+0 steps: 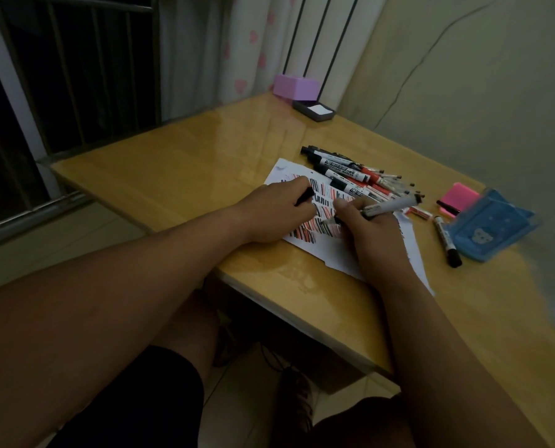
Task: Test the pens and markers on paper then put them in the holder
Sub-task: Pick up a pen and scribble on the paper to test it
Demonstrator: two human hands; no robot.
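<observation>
Right hand (366, 223) fingers pinch marker (394, 204): tip down-left on paper (329, 252), tail up-right. Left hand (277, 210) fingers curl round black cap (305, 196).

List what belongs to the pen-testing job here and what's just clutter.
Job: paper, marker in right hand, black cap in left hand, marker pile, loose marker.
Lying about: pink sticky pad, blue pouch, purple box, dark tray; one may be the holder, unclear.
</observation>
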